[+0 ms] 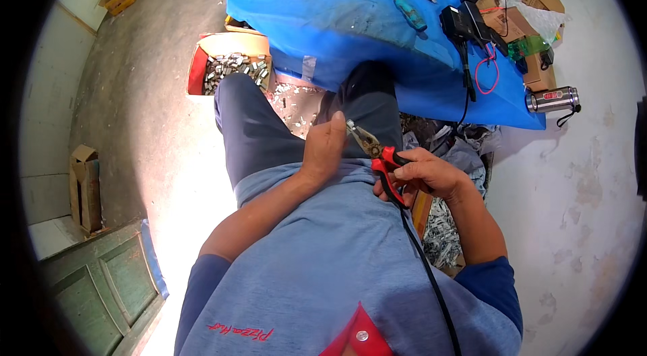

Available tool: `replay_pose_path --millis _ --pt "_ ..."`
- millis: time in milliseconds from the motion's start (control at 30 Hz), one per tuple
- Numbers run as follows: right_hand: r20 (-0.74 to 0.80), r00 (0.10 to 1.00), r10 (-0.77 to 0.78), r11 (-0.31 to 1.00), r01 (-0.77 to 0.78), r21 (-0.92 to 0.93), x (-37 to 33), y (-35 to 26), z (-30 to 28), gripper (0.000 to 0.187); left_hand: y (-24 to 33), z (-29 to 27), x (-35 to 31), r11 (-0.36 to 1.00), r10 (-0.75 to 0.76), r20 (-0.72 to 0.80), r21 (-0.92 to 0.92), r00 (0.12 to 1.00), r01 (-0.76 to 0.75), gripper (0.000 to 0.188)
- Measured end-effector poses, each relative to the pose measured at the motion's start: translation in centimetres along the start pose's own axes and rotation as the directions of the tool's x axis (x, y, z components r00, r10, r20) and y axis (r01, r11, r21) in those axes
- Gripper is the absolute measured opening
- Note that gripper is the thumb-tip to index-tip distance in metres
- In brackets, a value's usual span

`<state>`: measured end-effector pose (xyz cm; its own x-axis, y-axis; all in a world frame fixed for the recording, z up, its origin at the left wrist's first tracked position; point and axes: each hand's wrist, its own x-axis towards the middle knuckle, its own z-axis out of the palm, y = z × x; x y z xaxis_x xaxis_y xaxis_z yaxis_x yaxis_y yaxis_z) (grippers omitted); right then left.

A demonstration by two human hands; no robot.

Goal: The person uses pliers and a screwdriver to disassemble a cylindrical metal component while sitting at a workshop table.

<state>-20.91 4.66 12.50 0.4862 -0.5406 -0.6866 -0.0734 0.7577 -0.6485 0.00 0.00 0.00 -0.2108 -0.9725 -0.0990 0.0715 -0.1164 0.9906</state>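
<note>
My right hand is wrapped round a pair of pliers with red and black handles. The jaws point up and left, towards my left hand, over my lap. A small silvery metal piece shows at the tips of the jaws, right beside my left thumb. My left fingers are closed about its near side; most of them are hidden behind the thumb and the back of the hand. A black cord runs over my apron from near the plier handles.
A blue-covered table stands ahead, bearing a teal-handled screwdriver, black power adapters and scraps. A steel flask lies by its right corner. Left of my knee is a carton of small metal pieces. Shredded scrap lies beside my right arm.
</note>
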Motion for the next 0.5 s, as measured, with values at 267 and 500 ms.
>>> replay_pose_path --millis 267,500 --pt "-0.005 1.0 0.0 0.999 0.0 0.042 0.38 -0.02 0.0 0.041 -0.08 0.15 0.22 0.994 0.065 -0.003 0.084 0.998 -0.064 0.061" --pt "-0.009 1.0 -0.01 0.997 0.011 0.082 0.75 0.65 -0.21 0.048 0.35 -0.21 -0.1 0.98 0.058 -0.011 0.19 0.998 -0.055 0.059"
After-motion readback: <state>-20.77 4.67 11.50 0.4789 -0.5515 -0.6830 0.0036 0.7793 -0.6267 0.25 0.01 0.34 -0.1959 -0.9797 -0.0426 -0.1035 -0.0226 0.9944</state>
